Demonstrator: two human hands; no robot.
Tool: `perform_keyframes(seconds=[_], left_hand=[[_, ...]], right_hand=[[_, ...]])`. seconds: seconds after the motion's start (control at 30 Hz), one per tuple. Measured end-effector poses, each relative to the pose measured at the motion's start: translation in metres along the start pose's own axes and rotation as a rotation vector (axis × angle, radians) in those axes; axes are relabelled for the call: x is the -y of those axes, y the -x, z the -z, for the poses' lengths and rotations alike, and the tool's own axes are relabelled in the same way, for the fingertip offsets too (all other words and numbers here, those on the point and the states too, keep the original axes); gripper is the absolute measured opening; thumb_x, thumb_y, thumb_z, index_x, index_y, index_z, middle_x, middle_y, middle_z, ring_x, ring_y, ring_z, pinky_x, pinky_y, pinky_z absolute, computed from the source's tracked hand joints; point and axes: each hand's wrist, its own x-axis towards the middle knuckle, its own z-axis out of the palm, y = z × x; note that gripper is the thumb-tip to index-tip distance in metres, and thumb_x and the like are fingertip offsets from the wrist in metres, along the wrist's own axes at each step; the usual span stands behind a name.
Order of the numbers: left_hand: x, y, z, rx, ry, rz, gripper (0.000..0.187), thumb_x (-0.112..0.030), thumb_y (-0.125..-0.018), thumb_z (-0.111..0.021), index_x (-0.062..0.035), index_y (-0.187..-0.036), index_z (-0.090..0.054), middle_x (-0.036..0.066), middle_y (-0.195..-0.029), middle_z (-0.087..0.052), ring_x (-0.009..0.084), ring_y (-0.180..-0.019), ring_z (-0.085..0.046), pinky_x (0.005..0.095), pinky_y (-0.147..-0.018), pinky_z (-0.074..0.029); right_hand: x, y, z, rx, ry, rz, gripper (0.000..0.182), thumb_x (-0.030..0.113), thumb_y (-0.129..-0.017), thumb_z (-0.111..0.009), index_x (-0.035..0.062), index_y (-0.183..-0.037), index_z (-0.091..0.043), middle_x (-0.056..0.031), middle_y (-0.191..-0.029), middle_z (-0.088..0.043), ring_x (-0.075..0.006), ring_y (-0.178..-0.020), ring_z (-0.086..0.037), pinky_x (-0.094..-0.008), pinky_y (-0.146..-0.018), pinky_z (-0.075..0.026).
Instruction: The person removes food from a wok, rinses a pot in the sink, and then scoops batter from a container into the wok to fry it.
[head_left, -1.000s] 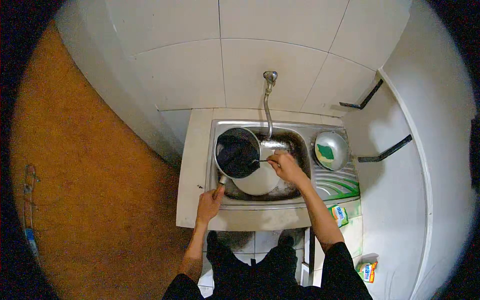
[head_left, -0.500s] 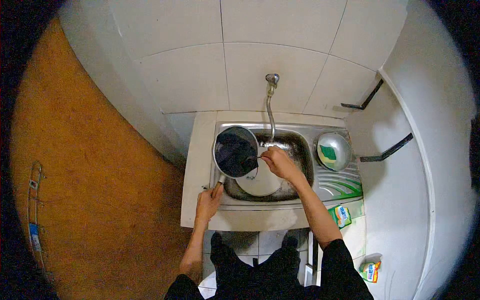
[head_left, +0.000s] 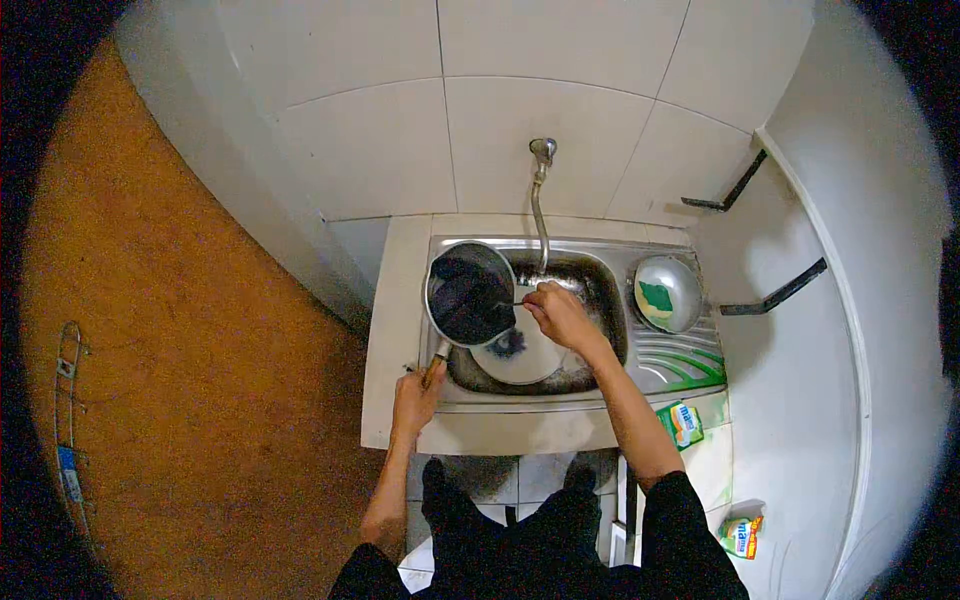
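My left hand [head_left: 413,400] is wrapped round the brown-ended handle of a saucepan [head_left: 445,338], which is tilted over the left side of the sink [head_left: 600,350]. The pan has a dark inside with blackish contents. My right hand [head_left: 556,312] pinches a thin utensil [head_left: 513,304] whose far end reaches into the pan; its tip is lost against the dark interior. Below the pan, a pale round plate [head_left: 530,365] lies in the sink basin, with a dark blackish patch [head_left: 507,344] on it near the pan's rim.
A faucet [head_left: 541,215] hangs from the tiled wall over the basin. On the drainboard at right sits a metal bowl [head_left: 685,290] with a green and yellow sponge [head_left: 656,297]. Green packets [head_left: 683,425] lie lower right. Black brackets [head_left: 775,287] jut from the right wall.
A dark patch now shows on the plate below the pan's rim. The dark contents have shifted within the pan, and the utensil now points into it. Both hands stay in nearly the same place.
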Motion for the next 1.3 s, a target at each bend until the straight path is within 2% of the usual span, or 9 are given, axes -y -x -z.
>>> perform_keyframes(seconds=[0.23, 0.4, 0.5, 0.8, 0.9, 1.0, 1.03, 1.13, 1.3], left_hand=[[-0.002, 0.002, 0.004, 0.02, -0.026, 0.038, 0.057, -0.049, -0.093, -0.057, 0.0038, -0.072, -0.059, 0.016, -0.052, -0.05, 0.0258, -0.048, -0.054, 0.0436, -0.049, -0.042], [-0.014, 0.001, 0.008, 0.023, -0.041, 0.099, 0.057, -0.051, -0.093, -0.055, 0.003, -0.076, -0.06, 0.014, -0.051, -0.049, 0.0253, -0.043, -0.05, 0.0434, -0.042, -0.04], [-0.007, -0.003, 0.009, 0.013, -0.065, 0.024, 0.055, -0.05, -0.093, -0.055, 0.0027, -0.08, -0.063, 0.013, -0.051, -0.049, 0.0257, -0.043, -0.051, 0.0436, -0.04, -0.039], [-0.028, -0.001, 0.019, 0.02, -0.075, 0.095, 0.05, -0.044, -0.094, -0.056, 0.0039, -0.086, -0.065, 0.018, -0.054, -0.051, 0.0278, -0.049, -0.052, 0.0463, -0.052, -0.041], [-0.015, -0.003, 0.013, -0.008, 0.011, 0.047, 0.044, -0.042, -0.095, -0.058, 0.0012, -0.087, -0.064, 0.008, -0.054, -0.049, 0.0147, -0.052, -0.04, 0.0407, -0.048, -0.037], [-0.015, -0.004, 0.015, 0.004, -0.002, 0.092, 0.05, -0.044, -0.094, -0.057, 0.0044, -0.085, -0.065, 0.018, -0.055, -0.052, 0.0268, -0.049, -0.052, 0.0439, -0.051, -0.04], [-0.018, -0.004, 0.016, 0.01, 0.0, 0.08, 0.049, -0.044, -0.094, -0.057, 0.0043, -0.085, -0.064, 0.018, -0.055, -0.052, 0.0267, -0.049, -0.053, 0.0437, -0.051, -0.041], [-0.029, -0.001, 0.021, 0.022, 0.017, 0.056, 0.047, -0.041, -0.095, -0.057, 0.0039, -0.084, -0.063, 0.018, -0.056, -0.054, 0.0268, -0.05, -0.054, 0.0431, -0.052, -0.041], [-0.022, -0.005, 0.019, 0.002, -0.02, -0.033, 0.042, -0.036, -0.097, -0.055, 0.0037, -0.085, -0.063, 0.019, -0.056, -0.054, 0.0289, -0.051, -0.057, 0.0427, -0.052, -0.042]], right_hand=[[0.005, -0.001, 0.006, 0.03, 0.006, -0.032, 0.018, 0.015, -0.087, -0.061, -0.0019, -0.09, -0.067, -0.0235, -0.093, -0.062, -0.0397, -0.091, -0.058, -0.0472, -0.08, -0.048], [-0.009, -0.001, -0.007, -0.053, 0.032, -0.012, 0.016, 0.012, -0.087, -0.062, -0.0008, -0.094, -0.068, -0.0193, -0.087, -0.061, -0.0372, -0.089, -0.058, -0.0451, -0.08, -0.047], [-0.004, -0.003, -0.001, -0.069, 0.013, 0.008, 0.015, 0.011, -0.087, -0.061, -0.0014, -0.093, -0.068, -0.0197, -0.089, -0.061, -0.0378, -0.09, -0.057, -0.0452, -0.081, -0.047], [0.003, -0.009, 0.006, -0.008, -0.032, -0.052, 0.017, 0.013, -0.086, -0.061, -0.0007, -0.094, -0.066, -0.0237, -0.1, -0.06, -0.0406, -0.097, -0.058, -0.047, -0.085, -0.049], [0.003, -0.011, 0.002, -0.097, -0.027, 0.017, 0.016, 0.012, -0.087, -0.062, -0.0019, -0.093, -0.067, -0.0207, -0.09, -0.06, -0.0385, -0.09, -0.057, -0.0458, -0.079, -0.047], [0.0, -0.011, 0.002, -0.139, 0.008, 0.076, 0.016, 0.012, -0.087, -0.063, -0.0027, -0.092, -0.067, -0.019, -0.085, -0.059, -0.0371, -0.085, -0.056, -0.0449, -0.075, -0.047], [0.0, -0.011, 0.004, -0.136, 0.022, 0.083, 0.016, 0.011, -0.086, -0.063, -0.0028, -0.093, -0.067, -0.0188, -0.084, -0.059, -0.0369, -0.085, -0.056, -0.0447, -0.074, -0.047], [-0.007, -0.009, -0.003, -0.074, 0.029, -0.004, 0.018, 0.012, -0.085, -0.061, 0.0027, -0.099, -0.067, -0.0199, -0.105, -0.061, -0.0375, -0.103, -0.057, -0.0448, -0.09, -0.047], [0.003, -0.011, 0.014, 0.037, -0.006, -0.078, 0.02, 0.015, -0.087, -0.06, 0.0039, -0.103, -0.067, -0.0198, -0.106, -0.06, -0.0379, -0.102, -0.057, -0.046, -0.09, -0.047]])
